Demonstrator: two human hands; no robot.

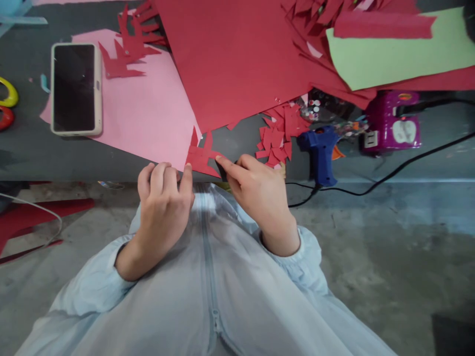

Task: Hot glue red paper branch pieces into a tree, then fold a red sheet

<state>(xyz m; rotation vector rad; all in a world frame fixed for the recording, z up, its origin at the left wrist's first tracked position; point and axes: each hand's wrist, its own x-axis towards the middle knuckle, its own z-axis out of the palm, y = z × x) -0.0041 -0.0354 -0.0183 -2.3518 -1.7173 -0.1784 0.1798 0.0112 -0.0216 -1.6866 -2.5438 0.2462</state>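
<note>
A small red paper cutout (pixel 200 157) with pointed prongs lies at the table's front edge, partly over the corner of a pink paper sheet (pixel 148 99). My left hand (pixel 165 195) rests at the edge with its fingers apart, the index fingertip on the cutout's left side. From the other side, my right hand (pixel 258 188) presses its index fingertip on the cutout's right prong, its other fingers curled. My right thumb is hidden. Something dark shows under that hand; I cannot make out what it is. Similar red cutouts (pixel 120 62) lie on the pink sheet.
A phone (pixel 74 89) lies left of a large red sheet (pixel 237 54). Red scraps (pixel 274 141), a blue glue gun (pixel 322 153) with its black cord (pixel 389 175), and a purple box (pixel 397 123) are on the right. Green paper (pixel 401 59) lies behind them. Scissors handles (pixel 8 94) show at far left.
</note>
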